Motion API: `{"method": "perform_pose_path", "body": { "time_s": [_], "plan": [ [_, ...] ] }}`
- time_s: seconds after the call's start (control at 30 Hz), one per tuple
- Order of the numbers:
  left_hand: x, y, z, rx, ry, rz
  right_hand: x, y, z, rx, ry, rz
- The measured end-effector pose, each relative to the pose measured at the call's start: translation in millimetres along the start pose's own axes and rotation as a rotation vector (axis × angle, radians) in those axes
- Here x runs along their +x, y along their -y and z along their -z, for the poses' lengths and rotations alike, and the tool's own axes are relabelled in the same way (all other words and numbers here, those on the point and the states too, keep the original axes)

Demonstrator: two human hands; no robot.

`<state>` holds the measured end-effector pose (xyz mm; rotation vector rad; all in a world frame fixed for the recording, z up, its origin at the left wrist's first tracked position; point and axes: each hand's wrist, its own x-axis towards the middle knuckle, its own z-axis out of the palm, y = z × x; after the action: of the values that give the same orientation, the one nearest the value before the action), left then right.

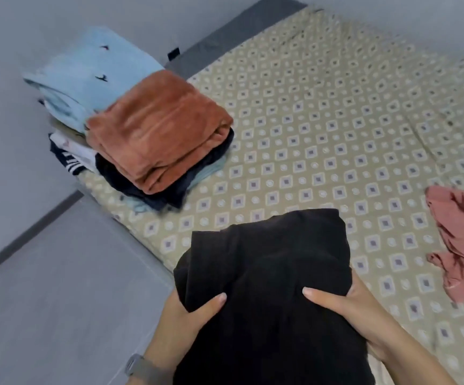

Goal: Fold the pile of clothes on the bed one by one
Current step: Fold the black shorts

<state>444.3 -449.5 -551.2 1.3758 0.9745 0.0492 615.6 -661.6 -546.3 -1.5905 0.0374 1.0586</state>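
Note:
A folded black garment (264, 262) is held up over the near edge of the bed (322, 120). My left hand (189, 315) grips its left side with the thumb on top and the fingers underneath. My right hand (344, 307) grips its right side the same way. At the left edge of the bed stands a stack of folded clothes, with a rust-orange piece (155, 129) on top of dark pieces and a light blue piece (91, 70) behind it. A crumpled pink garment (461, 240) lies unfolded at the right.
The bed carries a beige sheet with a diamond pattern, and a grey mattress edge (236, 29) shows at the far end. Grey floor (58, 287) lies to the left, with a dark skirting line along the wall. A watch (139, 365) sits on my left wrist.

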Motion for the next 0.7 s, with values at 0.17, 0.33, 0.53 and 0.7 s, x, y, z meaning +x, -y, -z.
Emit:
{"method": "perform_pose_path", "body": {
  "time_s": [0.17, 0.33, 0.53, 0.7],
  "plan": [
    [1, -52, 83, -0.013, -0.105, -0.057, 15, 59, -83, -0.013, 0.106, 0.010],
    [16, -91, 120, -0.076, -0.159, -0.101, 39, 119, -122, -0.066, 0.197, 0.035],
    [70, -148, 134, -0.274, -0.214, -0.123, 112, 220, -147, -0.214, 0.278, 0.137],
    [128, -203, 148, -0.364, -0.315, -0.135, 200, 304, -177, -0.347, 0.376, 0.216]
  ]
}}
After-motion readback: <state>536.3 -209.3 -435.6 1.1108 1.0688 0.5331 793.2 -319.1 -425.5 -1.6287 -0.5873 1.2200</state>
